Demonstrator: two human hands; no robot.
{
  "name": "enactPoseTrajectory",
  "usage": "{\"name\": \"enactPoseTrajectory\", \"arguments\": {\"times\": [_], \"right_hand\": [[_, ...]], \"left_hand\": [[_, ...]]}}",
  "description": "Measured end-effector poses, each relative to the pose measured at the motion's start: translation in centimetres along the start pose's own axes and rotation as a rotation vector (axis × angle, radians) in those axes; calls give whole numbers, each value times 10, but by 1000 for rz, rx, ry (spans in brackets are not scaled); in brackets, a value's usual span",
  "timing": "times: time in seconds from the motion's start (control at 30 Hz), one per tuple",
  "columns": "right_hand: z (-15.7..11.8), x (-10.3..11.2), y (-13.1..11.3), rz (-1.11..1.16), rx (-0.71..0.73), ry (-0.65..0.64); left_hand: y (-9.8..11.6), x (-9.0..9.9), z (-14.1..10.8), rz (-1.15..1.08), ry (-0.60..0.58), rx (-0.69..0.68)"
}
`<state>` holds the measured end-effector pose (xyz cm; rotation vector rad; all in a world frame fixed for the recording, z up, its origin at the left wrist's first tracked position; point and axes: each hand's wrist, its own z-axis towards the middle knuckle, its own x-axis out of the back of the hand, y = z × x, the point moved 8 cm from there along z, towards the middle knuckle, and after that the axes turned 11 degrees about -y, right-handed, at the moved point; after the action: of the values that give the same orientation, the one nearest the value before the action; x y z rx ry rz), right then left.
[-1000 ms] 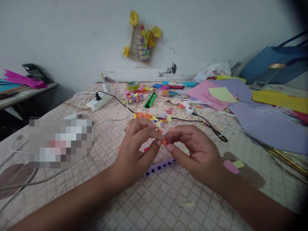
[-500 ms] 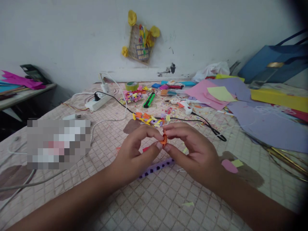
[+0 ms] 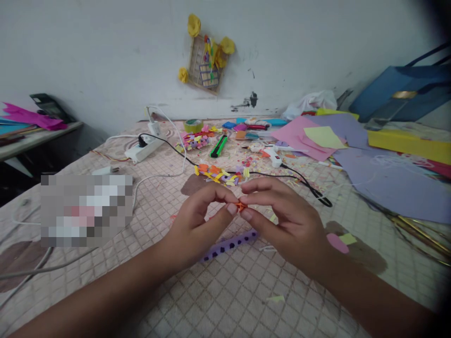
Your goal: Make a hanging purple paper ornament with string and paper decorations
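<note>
Between my fingertips is a small folded orange paper piece (image 3: 241, 205). My left hand (image 3: 202, 225) pinches it from the left with thumb and forefinger. From the right, my right hand (image 3: 287, 216) grips it the same way, its other fingers curled loosely. Below the hands a purple paper strip with black dots (image 3: 230, 246) lies on the table, its left end partly hidden by my left hand. Just beyond the fingers rests a strip trimmed with orange, yellow and purple paper bits (image 3: 220, 175).
A white glue gun (image 3: 273, 157) with a black cord lies beyond my right hand, near a green cutter (image 3: 219, 146). Purple paper sheets (image 3: 387, 183) cover the right side. A white power strip (image 3: 143, 148) and cables lie at left. Paper scraps litter the patterned cloth (image 3: 225, 300).
The orange paper has been turned and pressed lower and flatter between my fingertips. My right hand has shifted very slightly right; my left hand is nearly still.
</note>
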<state>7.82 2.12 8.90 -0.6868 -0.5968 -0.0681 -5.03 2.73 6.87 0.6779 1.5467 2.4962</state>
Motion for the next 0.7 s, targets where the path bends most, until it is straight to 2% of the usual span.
{"name": "enactPoseTrajectory", "arguments": {"times": [0.13, 0.4, 0.5, 0.7], "right_hand": [[1, 0, -2, -17, 15, -4], [0, 0, 0, -1, -16, 15], [-1, -2, -1, 27, 6, 7], [-2, -3, -8, 43, 61, -14]], "left_hand": [[0, 0, 0, 45, -4, 2], [29, -7, -2, 357, -57, -246], [32, -8, -2, 362, -55, -237], [22, 1, -1, 234, 38, -173]]}}
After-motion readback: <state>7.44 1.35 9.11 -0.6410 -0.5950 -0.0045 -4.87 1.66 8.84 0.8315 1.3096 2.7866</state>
